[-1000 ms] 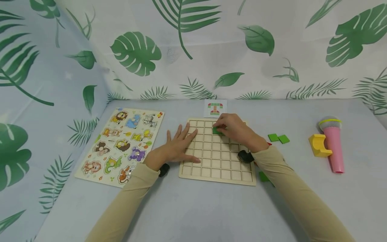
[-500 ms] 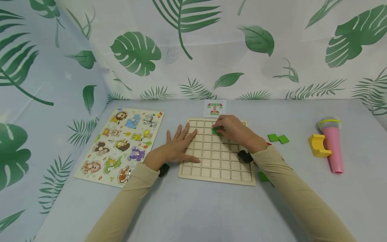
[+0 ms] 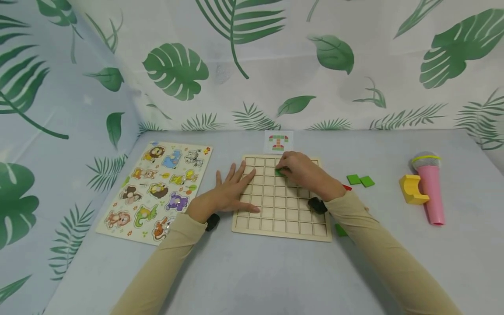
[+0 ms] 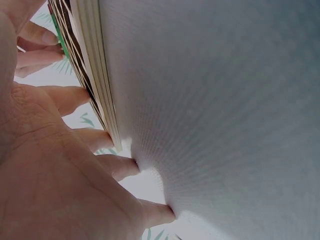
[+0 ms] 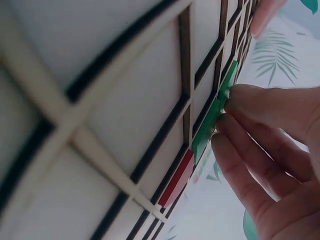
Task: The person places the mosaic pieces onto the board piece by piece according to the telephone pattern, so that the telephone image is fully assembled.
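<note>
A wooden grid board (image 3: 281,236) lies flat in the middle of the table. My left hand (image 3: 228,191) rests across its left edge with fingers spread; in the left wrist view, some fingertips (image 4: 162,212) reach past the board to the table. Near the board's far edge, my right hand (image 3: 305,171) pinches a small green square tile (image 3: 280,172) at a grid cell. In the right wrist view, its thumb and fingers meet the green tile (image 5: 228,80), with another green tile (image 5: 205,132) and a red piece (image 5: 177,177) alongside in the grid.
A pattern card (image 3: 278,142) lies behind the board. To the left is an animal puzzle board (image 3: 155,190). Loose green tiles (image 3: 367,181) and a red piece (image 3: 347,187) lie by the right arm. Further right are a yellow holder (image 3: 412,189) and a pink toy microphone (image 3: 432,192).
My right hand has shifted slightly, its fingers lower over the green tile. The left hand stays in place on the board's edge.
</note>
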The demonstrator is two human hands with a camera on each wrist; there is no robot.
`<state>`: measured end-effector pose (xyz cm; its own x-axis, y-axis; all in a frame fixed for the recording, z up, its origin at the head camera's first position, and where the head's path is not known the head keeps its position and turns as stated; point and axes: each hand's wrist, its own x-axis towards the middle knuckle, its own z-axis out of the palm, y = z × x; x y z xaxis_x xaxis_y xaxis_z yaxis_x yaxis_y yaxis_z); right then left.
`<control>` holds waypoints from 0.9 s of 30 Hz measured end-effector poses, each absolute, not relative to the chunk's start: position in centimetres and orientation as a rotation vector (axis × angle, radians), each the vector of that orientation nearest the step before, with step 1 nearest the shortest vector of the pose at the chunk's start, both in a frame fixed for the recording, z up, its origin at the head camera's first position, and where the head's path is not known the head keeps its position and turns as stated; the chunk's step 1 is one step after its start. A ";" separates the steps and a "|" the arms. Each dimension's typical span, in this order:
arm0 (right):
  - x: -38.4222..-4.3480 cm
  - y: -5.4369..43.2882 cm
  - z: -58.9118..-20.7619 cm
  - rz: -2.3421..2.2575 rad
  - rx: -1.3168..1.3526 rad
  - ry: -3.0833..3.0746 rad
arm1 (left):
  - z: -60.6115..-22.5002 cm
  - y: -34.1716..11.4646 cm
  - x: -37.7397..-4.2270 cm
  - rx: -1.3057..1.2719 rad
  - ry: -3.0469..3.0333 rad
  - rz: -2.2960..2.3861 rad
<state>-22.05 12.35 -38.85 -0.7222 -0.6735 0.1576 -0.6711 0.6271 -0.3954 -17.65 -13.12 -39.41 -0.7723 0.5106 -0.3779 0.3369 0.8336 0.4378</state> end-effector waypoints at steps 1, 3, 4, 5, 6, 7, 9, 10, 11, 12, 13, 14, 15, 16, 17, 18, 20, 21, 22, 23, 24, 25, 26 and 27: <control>-22.0 12.4 -38.9 -0.690 -1.178 2.828 | -39.4 -13.1 -17.6 0.626 2.523 0.478; -21.8 12.7 -38.9 -0.709 -1.197 2.819 | -39.5 -13.1 -17.6 0.627 2.522 0.477; -21.6 12.9 -38.9 -0.723 -1.205 2.815 | -39.6 -13.1 -17.6 0.628 2.523 0.478; -21.5 13.1 -38.9 -0.742 -1.210 2.812 | -39.6 -13.2 -17.5 0.628 2.524 0.477; -21.3 13.5 -38.8 -0.768 -1.202 2.809 | -39.6 -13.2 -17.5 0.629 2.525 0.479; -21.0 13.8 -38.7 -0.792 -1.191 2.807 | -39.6 -13.2 -17.5 0.632 2.524 0.485; -20.6 14.7 -38.3 -0.842 -1.192 2.810 | -39.6 -13.3 -17.5 0.636 2.524 0.494; -20.3 15.2 -38.0 -0.867 -1.190 2.813 | -39.6 -13.3 -17.6 0.639 2.522 0.501; -20.0 15.8 -37.7 -0.883 -1.185 2.820 | -39.6 -13.3 -17.5 0.643 2.521 0.505; -19.8 16.3 -37.4 -0.896 -1.179 2.824 | -39.5 -13.3 -17.5 0.648 2.521 0.509; -19.6 16.9 -37.1 -0.903 -1.179 2.830 | -39.5 -13.3 -17.5 0.650 2.522 0.506; -19.4 17.4 -36.8 -0.906 -1.177 2.836 | -39.5 -13.3 -17.5 0.652 2.523 0.502; -19.1 18.0 -36.5 -0.902 -1.166 2.841 | -39.5 -13.3 -17.5 0.654 2.525 0.500; -18.9 18.5 -36.2 -0.894 -1.153 2.842 | -39.5 -13.2 -17.5 0.654 2.525 0.498; -18.6 19.0 -35.9 -0.885 -1.143 2.838 | -39.5 -13.2 -17.5 0.655 2.527 0.496; -18.4 19.4 -35.7 -0.876 -1.136 2.830 | -39.5 -13.3 -17.5 0.655 2.530 0.495; -17.9 20.0 -35.4 -0.843 -1.124 2.810 | -39.5 -13.4 -17.4 0.652 2.531 0.499; -17.7 20.3 -35.2 -0.824 -1.113 2.799 | -39.4 -13.4 -17.4 0.648 2.529 0.503; -17.4 20.6 -35.2 -0.810 -1.103 2.784 | -39.4 -13.4 -17.4 0.647 2.528 0.508; -17.2 20.9 -35.1 -0.791 -1.093 2.773 | -39.4 -13.4 -17.3 0.649 2.529 0.513; -16.9 21.2 -35.1 -0.770 -1.078 2.765 | -39.3 -13.4 -17.3 0.647 2.526 0.517; -16.7 21.5 -35.0 -0.752 -1.062 2.754 | -39.3 -13.4 -17.3 0.648 2.523 0.525; -16.4 21.9 -35.0 -0.734 -1.046 2.749 | -39.3 -13.3 -17.3 0.652 2.523 0.534; -16.1 22.3 -35.0 -0.714 -1.024 2.746 | -39.3 -13.3 -17.4 0.651 2.519 0.536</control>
<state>-16.10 22.32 -35.03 -0.7627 -0.6450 0.0469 -0.5862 0.6588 -0.4716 -17.36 -13.29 -39.32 -0.7714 0.5322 -0.3489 0.3439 0.8100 0.4750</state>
